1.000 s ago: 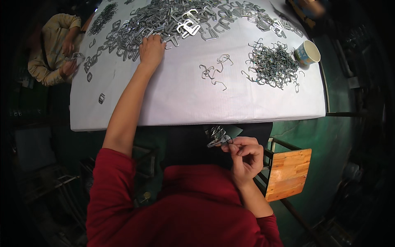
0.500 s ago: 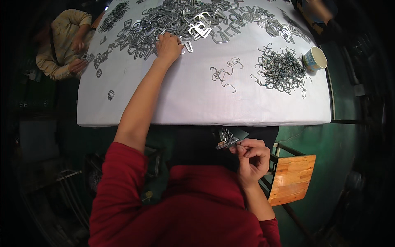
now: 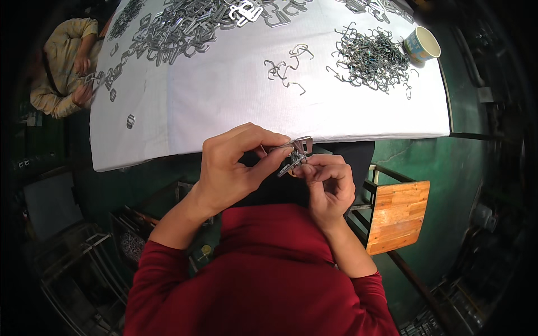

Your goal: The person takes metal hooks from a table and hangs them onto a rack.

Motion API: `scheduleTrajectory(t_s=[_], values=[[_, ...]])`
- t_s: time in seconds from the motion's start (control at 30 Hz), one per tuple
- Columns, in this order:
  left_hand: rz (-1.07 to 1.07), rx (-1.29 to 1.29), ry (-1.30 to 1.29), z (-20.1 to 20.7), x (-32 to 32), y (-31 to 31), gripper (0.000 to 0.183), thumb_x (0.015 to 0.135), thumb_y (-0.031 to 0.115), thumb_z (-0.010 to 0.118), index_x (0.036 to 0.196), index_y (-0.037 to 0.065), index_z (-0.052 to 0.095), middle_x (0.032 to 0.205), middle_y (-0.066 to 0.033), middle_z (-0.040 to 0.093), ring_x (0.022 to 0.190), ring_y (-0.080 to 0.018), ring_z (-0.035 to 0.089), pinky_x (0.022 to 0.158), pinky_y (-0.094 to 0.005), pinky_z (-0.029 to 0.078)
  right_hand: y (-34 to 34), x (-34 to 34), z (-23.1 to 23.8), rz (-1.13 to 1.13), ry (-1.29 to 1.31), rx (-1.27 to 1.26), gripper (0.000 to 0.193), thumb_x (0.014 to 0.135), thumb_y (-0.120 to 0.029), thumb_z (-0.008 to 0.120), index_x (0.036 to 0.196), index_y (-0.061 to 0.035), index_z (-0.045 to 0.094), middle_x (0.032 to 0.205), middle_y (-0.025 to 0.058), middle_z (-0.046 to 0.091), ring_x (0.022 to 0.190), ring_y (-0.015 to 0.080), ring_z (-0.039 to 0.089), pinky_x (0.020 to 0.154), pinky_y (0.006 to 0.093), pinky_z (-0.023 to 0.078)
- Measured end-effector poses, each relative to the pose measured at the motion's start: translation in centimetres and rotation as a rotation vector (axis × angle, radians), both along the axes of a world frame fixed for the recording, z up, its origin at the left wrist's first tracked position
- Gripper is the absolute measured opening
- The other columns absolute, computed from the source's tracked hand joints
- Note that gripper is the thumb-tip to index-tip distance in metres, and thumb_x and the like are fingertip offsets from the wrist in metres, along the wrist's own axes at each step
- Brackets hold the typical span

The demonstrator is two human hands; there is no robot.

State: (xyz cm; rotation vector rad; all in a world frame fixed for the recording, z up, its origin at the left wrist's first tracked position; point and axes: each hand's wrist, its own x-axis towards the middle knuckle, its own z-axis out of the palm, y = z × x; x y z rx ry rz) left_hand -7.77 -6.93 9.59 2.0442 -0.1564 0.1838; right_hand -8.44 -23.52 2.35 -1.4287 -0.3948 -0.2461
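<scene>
At the table's front edge my left hand (image 3: pixel 232 165) pinches a flat metal buckle (image 3: pixel 304 145) between thumb and fingertips. My right hand (image 3: pixel 332 187) is close beside it, thumb and forefinger closed at a small cluster of metal parts (image 3: pixel 290 166) just under the buckle. What exactly the right fingertips grip is too small and partly hidden to make out. A large heap of similar metal buckles (image 3: pixel 182 33) lies at the far left of the table. To the far right is a pile of bent wire hooks (image 3: pixel 372 59), with several loose wire hooks (image 3: pixel 286 70) left of it.
The table has a white cover (image 3: pixel 224 101). A paper cup (image 3: pixel 422 45) lies tipped beside the hook pile. One stray buckle (image 3: pixel 130 121) lies near the left edge. Another person (image 3: pixel 64 67) handles buckles at the far left. A wooden stool (image 3: pixel 399 215) stands to my right.
My left hand has come back from the buckle heap to the right hand, bringing a buckle. The right hand stays low by the table edge. The view has shifted down toward me.
</scene>
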Motion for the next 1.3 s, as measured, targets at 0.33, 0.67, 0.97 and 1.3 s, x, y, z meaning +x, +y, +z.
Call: scheduleTrajectory(t_s=[0.33, 0.67, 0.97, 1.3], values=[[-0.017, -0.029, -0.107, -0.5, -1.0, 0.2, 0.018, 0.069, -0.006, 0.072, 0.085, 0.002, 0.067, 0.073, -0.0061, 0.064, 0.058, -0.0109, 0.057, 0.052, -0.0237, 0.045, -0.7, 1.4, -0.4, -0.029, 0.132, -0.084, 0.020, 0.081, 0.002, 0.063, 0.096, 0.0017, 0.049, 0.083, 0.0129, 0.061, 0.072, 0.0167, 0.063, 0.059, 0.0226, 0.050], [-0.032, -0.038, -0.154, -1.6, -1.8, 0.1, 0.018, 0.070, -0.003, 0.072, 0.086, 0.004, 0.066, 0.076, -0.0044, 0.064, 0.061, -0.0151, 0.057, 0.054, -0.0261, 0.046, 6.3, 15.8, -2.8, -0.047, -0.079, -1.058, 0.009, 0.077, -0.013, 0.067, 0.078, -0.0036, 0.065, 0.078, 0.0099, 0.057, 0.078, 0.0276, 0.058, 0.065, 0.0401, 0.046], [-0.033, -0.035, -0.191, -2.6, -2.0, 0.3, 0.018, 0.071, -0.001, 0.072, 0.086, 0.005, 0.065, 0.075, -0.0045, 0.063, 0.062, -0.0159, 0.056, 0.056, -0.0273, 0.046, 2.3, 17.7, -2.1, 0.108, 0.170, -0.844, 0.011, 0.087, -0.007, 0.054, 0.086, 0.0036, 0.053, 0.078, 0.0173, 0.056, 0.065, 0.0298, 0.056, 0.062, 0.0378, 0.045], [-0.007, -0.082, -0.103, -3.3, -2.3, -0.5, 0.021, 0.071, -0.002, 0.071, 0.089, 0.005, 0.065, 0.072, -0.0042, 0.062, 0.060, -0.0146, 0.057, 0.052, -0.0265, 0.046, -2.9, 14.9, -2.0, 0.163, 0.470, -0.948, 0.009, 0.079, -0.009, 0.065, 0.087, -0.0044, 0.066, 0.078, 0.0079, 0.060, 0.070, 0.0190, 0.060, 0.062, 0.0327, 0.047]])
